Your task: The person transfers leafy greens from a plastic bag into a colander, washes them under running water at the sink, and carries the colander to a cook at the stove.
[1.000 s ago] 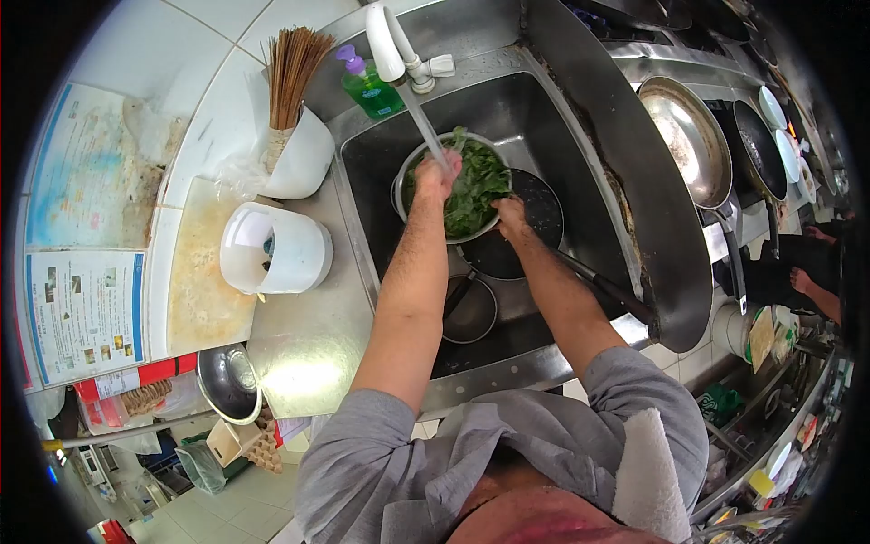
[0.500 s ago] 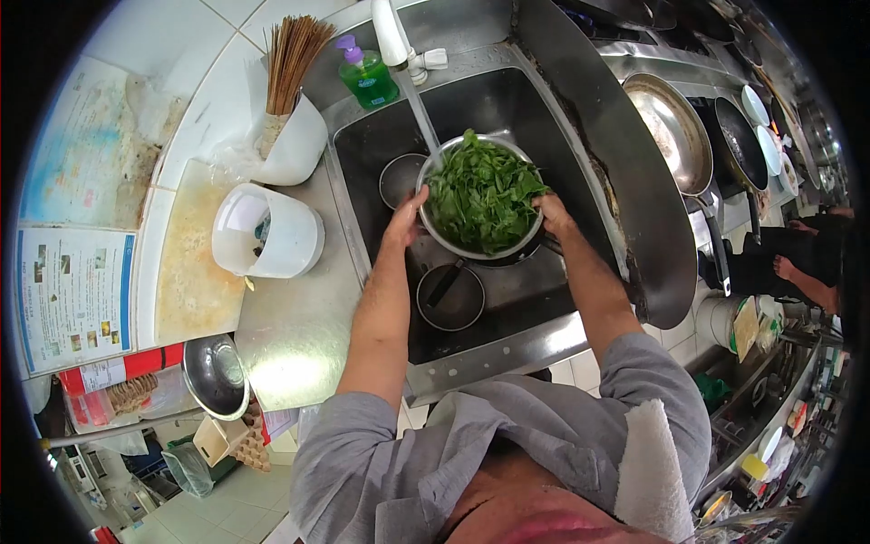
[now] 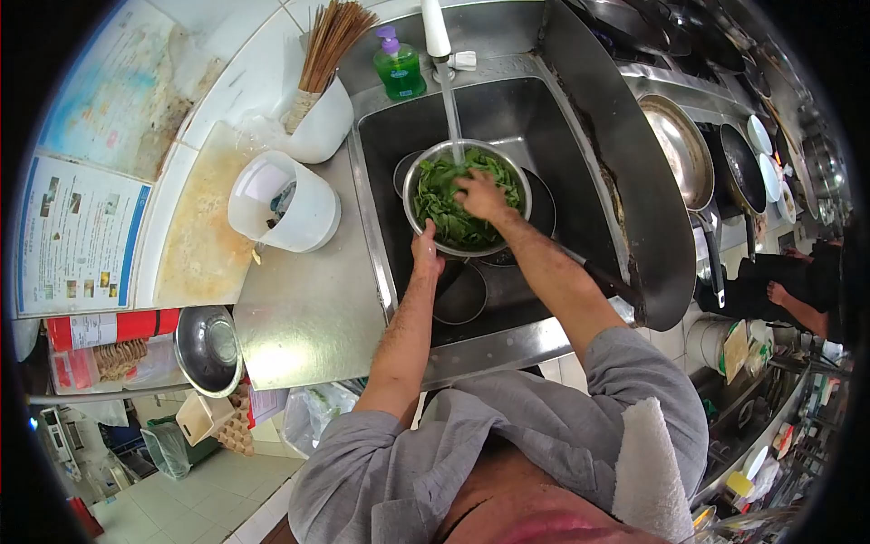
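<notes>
A round metal bowl full of green leaves is in the dark sink, under water running from the white faucet. My left hand grips the near-left rim of the bowl. Over the leaves, my right hand touches them with its fingers spread. Dark pans lie below the bowl on the sink floor, partly hidden by it and by my arms.
Left of the sink stand a white container, another holding thin sticks, and a green soap bottle. Frying pans sit beyond the right sink wall. Part of another person shows at far right.
My right hand has left the bowl's right rim and moved onto the leaves. My left hand stays at the rim. The bowl now sits under the water stream.
</notes>
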Demonstrator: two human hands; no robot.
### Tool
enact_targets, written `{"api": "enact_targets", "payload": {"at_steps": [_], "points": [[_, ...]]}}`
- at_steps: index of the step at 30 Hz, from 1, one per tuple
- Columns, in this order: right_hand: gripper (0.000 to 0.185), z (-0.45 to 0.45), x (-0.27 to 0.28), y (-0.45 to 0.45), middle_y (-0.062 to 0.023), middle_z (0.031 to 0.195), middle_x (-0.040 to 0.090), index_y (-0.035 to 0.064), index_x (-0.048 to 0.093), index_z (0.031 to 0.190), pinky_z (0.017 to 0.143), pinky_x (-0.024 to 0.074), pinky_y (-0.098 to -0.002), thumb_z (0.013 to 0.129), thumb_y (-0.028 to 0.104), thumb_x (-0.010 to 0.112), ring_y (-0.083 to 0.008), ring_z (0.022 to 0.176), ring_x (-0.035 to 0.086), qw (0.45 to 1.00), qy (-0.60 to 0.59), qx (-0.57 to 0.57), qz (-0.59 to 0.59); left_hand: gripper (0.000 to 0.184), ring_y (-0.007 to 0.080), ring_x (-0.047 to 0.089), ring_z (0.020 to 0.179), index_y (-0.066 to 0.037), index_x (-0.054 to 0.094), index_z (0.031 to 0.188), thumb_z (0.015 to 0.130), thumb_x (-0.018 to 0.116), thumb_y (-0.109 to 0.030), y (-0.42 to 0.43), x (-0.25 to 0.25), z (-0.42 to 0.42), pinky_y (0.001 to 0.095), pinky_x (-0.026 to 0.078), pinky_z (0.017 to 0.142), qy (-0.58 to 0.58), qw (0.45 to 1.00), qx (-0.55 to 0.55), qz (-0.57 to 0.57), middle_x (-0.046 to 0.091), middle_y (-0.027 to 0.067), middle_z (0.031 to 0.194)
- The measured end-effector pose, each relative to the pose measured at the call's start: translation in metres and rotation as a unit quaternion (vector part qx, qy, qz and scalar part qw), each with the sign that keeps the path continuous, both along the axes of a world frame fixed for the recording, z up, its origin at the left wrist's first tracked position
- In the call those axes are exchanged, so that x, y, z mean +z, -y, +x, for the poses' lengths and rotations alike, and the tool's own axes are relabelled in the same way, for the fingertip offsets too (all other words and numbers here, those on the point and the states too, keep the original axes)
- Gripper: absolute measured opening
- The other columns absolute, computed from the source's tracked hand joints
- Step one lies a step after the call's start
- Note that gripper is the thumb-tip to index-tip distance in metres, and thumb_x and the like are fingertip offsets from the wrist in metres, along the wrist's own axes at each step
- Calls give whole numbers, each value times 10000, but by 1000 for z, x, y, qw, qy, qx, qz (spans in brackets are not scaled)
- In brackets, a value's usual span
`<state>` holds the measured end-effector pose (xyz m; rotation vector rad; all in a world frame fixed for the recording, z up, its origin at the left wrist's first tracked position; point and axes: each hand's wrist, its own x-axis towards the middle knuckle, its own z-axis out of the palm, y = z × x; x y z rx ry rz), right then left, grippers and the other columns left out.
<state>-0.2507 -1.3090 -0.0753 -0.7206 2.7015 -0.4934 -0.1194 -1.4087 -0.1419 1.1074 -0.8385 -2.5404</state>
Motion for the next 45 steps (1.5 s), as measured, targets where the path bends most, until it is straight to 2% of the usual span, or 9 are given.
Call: {"api": "enact_targets", "payload": {"at_steps": [5,11,16,20,23,28,32,36,45], "points": [[498,11,20,13,-101,1422,179,354,486,1216,963,177,-674,752,209,598,-412,1295,129,988,47,144,1,432,279,467,1103,-103,375,1277,883,523,-203,12,11,-12,455,400,902,-23,999,46,0,456,106,1230],[418,-54,-16,31,-136,1152,444,137,520,1147,829,476,-416,735,98,582,-316,1090,443,984,-136,102,-43,427,283,478,1084,-66,363,1268,891,510,-204,-2,18,-27,436,420,892,-31,997,66,-27,451,118,1236],[522,-80,-11,33,-147,1289,374,199,472,1231,957,288,-583,726,164,599,-359,1202,347,983,47,-169,-51,412,271,487,1068,-72,355,1271,892,496,-151,-2,18,-43,414,422,874,-50,997,36,-43,461,117,1209],[686,-54,44,36,-144,1447,97,332,391,1301,975,182,-645,676,242,660,-422,1305,106,987,151,-4,61,405,269,495,1050,-79,379,1250,877,523,-146,2,14,-49,436,424,860,-54,998,17,-23,479,107,1178],[650,-49,21,23,-137,1435,126,320,448,1259,958,250,-621,659,219,680,-412,1290,164,988,51,66,129,396,272,498,1043,-99,397,1241,870,532,-134,1,7,-60,453,432,842,-38,998,-11,-44,497,103,1155],[303,-79,-25,-7,-134,1162,372,136,570,973,851,381,-564,679,148,644,-376,1137,351,994,-41,-36,-99,425,246,460,1084,-56,367,1285,879,493,-68,-8,4,-66,362,383,888,-38,999,9,-31,473,113,1207],[300,-26,-40,-8,-116,1190,390,143,591,1002,878,304,-625,718,235,625,-354,1187,297,981,-168,-75,-59,422,249,477,1063,-60,368,1285,880,487,-76,2,7,-73,371,400,869,-6,998,5,-62,467,117,1214],[555,-37,14,-12,-106,1328,313,258,543,1193,962,136,-651,685,469,616,-343,1278,177,995,69,17,65,412,256,493,1042,-59,375,1274,876,480,-65,4,9,-60,372,417,848,9,997,8,-74,474,129,1193],[500,-24,0,50,-115,1306,327,250,556,1168,933,116,-718,676,296,630,-332,1266,227,978,71,91,174,592,262,515,970,-55,395,1228,664,420,125,-10,4,-45,356,427,838,-21,995,-59,-78,495,122,1096]]}}
